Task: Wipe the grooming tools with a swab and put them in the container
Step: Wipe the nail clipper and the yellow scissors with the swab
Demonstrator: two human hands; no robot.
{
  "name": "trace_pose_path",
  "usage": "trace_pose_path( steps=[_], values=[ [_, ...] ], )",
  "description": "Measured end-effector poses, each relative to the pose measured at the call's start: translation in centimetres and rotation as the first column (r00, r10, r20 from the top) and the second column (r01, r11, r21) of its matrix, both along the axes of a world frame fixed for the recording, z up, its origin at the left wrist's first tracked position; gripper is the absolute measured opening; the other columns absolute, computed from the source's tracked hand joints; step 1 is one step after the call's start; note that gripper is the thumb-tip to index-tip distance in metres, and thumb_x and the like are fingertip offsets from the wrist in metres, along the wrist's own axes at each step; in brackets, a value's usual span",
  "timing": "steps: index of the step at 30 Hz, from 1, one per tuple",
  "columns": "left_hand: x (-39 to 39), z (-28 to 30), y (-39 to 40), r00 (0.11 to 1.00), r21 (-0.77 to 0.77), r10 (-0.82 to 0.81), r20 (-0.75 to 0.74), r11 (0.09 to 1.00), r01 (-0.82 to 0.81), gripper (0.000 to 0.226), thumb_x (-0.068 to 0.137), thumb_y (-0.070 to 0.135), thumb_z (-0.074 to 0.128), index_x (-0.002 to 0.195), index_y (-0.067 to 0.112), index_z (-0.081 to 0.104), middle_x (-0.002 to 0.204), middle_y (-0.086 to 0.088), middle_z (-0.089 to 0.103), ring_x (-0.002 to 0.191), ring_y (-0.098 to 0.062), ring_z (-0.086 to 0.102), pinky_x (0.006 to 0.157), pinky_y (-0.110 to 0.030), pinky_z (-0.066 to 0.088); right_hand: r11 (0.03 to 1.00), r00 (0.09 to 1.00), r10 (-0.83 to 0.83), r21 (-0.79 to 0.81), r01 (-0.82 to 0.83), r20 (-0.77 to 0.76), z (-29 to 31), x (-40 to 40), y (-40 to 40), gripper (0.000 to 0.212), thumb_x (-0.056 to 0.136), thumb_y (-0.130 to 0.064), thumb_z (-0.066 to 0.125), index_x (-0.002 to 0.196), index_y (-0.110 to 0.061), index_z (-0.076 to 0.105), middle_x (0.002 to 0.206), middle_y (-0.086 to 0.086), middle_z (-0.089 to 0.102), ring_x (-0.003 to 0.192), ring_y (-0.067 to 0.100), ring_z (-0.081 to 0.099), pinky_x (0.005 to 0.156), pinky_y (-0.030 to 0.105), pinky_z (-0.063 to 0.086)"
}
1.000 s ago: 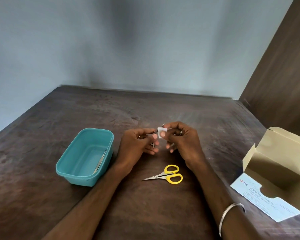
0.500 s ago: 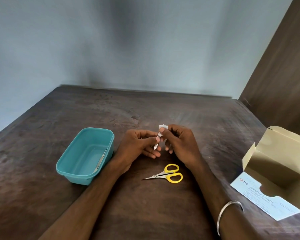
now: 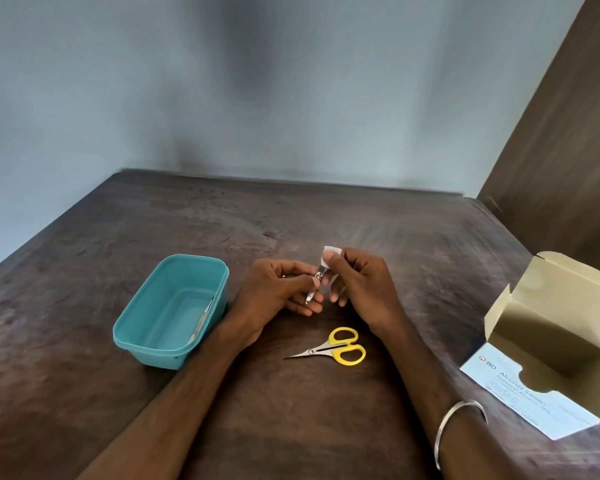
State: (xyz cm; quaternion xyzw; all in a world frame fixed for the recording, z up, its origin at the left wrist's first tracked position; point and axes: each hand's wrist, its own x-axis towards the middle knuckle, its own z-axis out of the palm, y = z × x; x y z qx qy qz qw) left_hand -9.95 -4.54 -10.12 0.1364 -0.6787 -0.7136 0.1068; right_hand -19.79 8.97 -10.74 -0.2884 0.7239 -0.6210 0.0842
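left hand (image 3: 278, 292) grips nail clipper (image 3: 314, 284); right hand (image 3: 364, 289) pinches swab (image 3: 329, 254) on clipper's top

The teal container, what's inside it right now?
Inside the teal container, one slim metal tool leans along its right wall. The near wall hides a strip of the floor.

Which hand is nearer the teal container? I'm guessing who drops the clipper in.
Left. The left hand is just beside the teal container; the right hand is farther off, beyond it.
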Motion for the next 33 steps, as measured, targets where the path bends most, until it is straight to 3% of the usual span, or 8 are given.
trace_pose_path(
  steps=[6,12,18,23,27,33],
  values=[
    [0.08,0.02,-0.16,1.0,0.0,0.016,-0.008,1.0,-0.016,0.012,0.088,0.008,0.069,0.099,0.006,0.073,0.079,-0.021,0.075,0.07,-0.033,0.074,0.063,-0.033,0.061,1.0,1.0,0.02,-0.002,-0.02,-0.003,0.2,0.14,0.17,0.007,0.09,-0.016,0.072,0.09,-0.009,0.073,0.074,0.014,0.072,0.05,0.022,0.059,0.043,0.03,0.045],
    [0.08,0.06,-0.08,1.0,-0.003,0.015,-0.006,1.0,-0.015,0.011,0.088,0.008,0.069,0.098,0.006,0.074,0.08,-0.021,0.075,0.071,-0.033,0.074,0.065,-0.034,0.061,0.999,0.999,0.009,-0.043,-0.007,0.044,0.15,0.08,0.14,0.01,0.091,-0.015,0.072,0.096,-0.008,0.073,0.076,0.013,0.073,0.048,0.024,0.057,0.041,0.028,0.043],
    [-0.04,-0.03,-0.06,1.0,0.002,0.014,0.0,1.0,-0.014,0.012,0.088,0.006,0.069,0.099,0.007,0.072,0.08,-0.021,0.075,0.073,-0.035,0.074,0.069,-0.038,0.061,1.0,1.0,0.012,-0.023,-0.011,0.022,0.01,-0.07,0.09,0.026,0.1,-0.022,0.059,0.085,-0.004,0.069,0.074,0.008,0.072,0.048,0.023,0.058,0.043,0.029,0.044],
    [0.09,0.17,0.05,1.0,0.016,0.021,-0.02,1.0,-0.021,0.009,0.089,0.004,0.067,0.097,0.007,0.071,0.079,-0.022,0.074,0.071,-0.035,0.074,0.066,-0.036,0.061,0.999,0.999,0.018,-0.032,-0.017,0.042,-0.09,-0.2,0.06,0.01,0.093,-0.015,0.069,0.097,-0.006,0.071,0.079,0.013,0.072,0.05,0.021,0.059,0.043,0.029,0.044],
    [-0.08,0.05,0.2,0.998,0.015,0.065,-0.024,0.998,-0.065,0.011,0.09,0.006,0.067,0.101,0.003,0.068,0.075,-0.021,0.074,0.067,-0.034,0.073,0.06,-0.034,0.06,0.998,0.997,0.033,-0.054,-0.029,0.076,-0.14,-0.25,0.03,0.018,0.087,-0.01,0.075,0.105,-0.008,0.071,0.084,0.015,0.074,0.048,0.02,0.059,0.042,0.028,0.043],
    [-0.52,-0.34,0.36,0.971,0.013,0.23,-0.059,0.973,-0.23,0.008,0.091,0.013,0.068,0.099,0.012,0.069,0.072,-0.009,0.075,0.063,-0.026,0.073,0.061,-0.037,0.061,0.992,0.982,0.051,-0.126,-0.028,0.182,0.24,-0.19,0.33,0.007,0.092,-0.008,0.068,0.096,-0.005,0.072,0.079,0.009,0.073,0.054,0.02,0.061,0.043,0.029,0.046]
  ],
)
